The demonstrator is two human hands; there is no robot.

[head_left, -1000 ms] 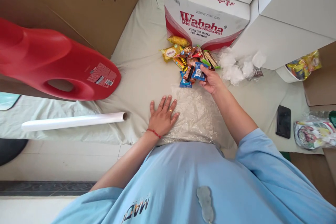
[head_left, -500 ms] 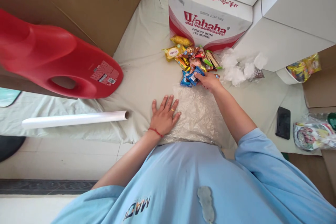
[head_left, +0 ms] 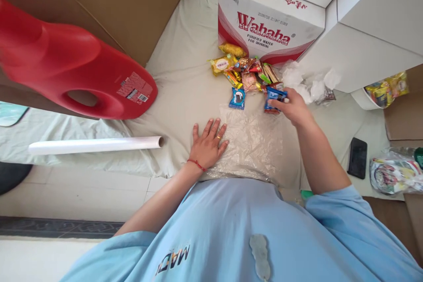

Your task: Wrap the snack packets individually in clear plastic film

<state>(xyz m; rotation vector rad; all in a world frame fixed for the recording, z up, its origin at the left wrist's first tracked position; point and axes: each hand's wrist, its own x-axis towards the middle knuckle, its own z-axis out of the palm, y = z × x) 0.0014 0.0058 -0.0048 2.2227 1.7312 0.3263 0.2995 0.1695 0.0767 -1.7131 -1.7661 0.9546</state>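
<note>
My right hand [head_left: 295, 106] pinches a blue snack packet [head_left: 275, 95] between thumb and fingers, at the right front of a heap of wrapped snacks [head_left: 250, 80]. Part of a brown packet shows beneath the blue one. Another blue packet [head_left: 237, 98] lies by itself on the cloth, left of that hand. My left hand [head_left: 208, 143] rests flat with fingers spread on the light cloth, at the left edge of a clear plastic sheet [head_left: 254, 143]. The sheet is crinkled and spread out in front of my body.
Behind the snacks stands a white and red Wahaha carton [head_left: 264, 26]. Crumpled clear plastic [head_left: 307, 83] lies to its right. A white roll [head_left: 95, 144] and a big red jug [head_left: 76, 66] are on the left. A phone [head_left: 357, 157] and a white bowl of snacks [head_left: 360, 98] are right.
My right hand has moved right with a blue packet, leaving the other blue packet alone on the cloth. My left hand stays in place. The view has shifted slightly.
</note>
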